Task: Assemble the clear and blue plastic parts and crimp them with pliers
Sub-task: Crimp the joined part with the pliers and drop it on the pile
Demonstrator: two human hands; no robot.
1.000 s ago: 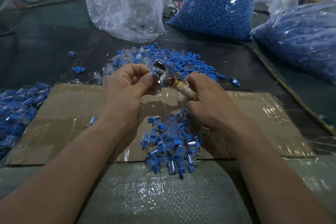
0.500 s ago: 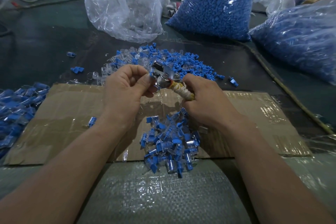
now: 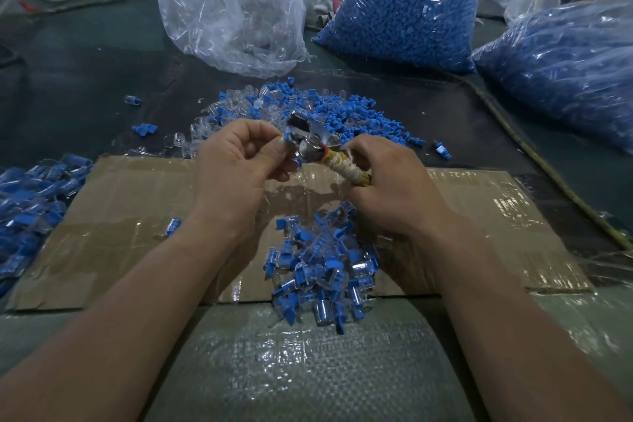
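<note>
The dark tabletop [image 3: 68, 79] fills the frame. Along its upper edge stand the stock sacks: two bags of blue parts, one [image 3: 404, 3] at upper centre and one [image 3: 565, 72] at upper right, and a crumpled clear bag [image 3: 236, 7] at upper left centre, likely parked at the back as refill supply. A taped cardboard sheet [image 3: 130, 216] lies across the middle as a work mat.

Just above the sheet, a loose heap of clear and blue pieces [image 3: 342, 113] sits within easy reach of both hands, probably as feedstock. At lower centre a smaller pile of joined pieces [image 3: 322, 267] lies directly under the hands, seemingly where finished ones drop. Another blue heap [image 3: 27, 202] crowds the left edge.

The left hand [image 3: 236, 171] is raised at centre frame, its fingers [image 3: 274, 161] curled and pinching a small part [image 3: 287, 138], of which only a bit of blue shows, and holding it at the head of the pliers [image 3: 311, 144]. The right hand [image 3: 387, 188] is wrapped around the cloth-bound handle [image 3: 346, 168], fingers closed tight on it, a grip suited to squeezing. The tool points left so the part can be fed straight in. I judge the crimp is under way; how firmly the metal bites cannot be told
</note>
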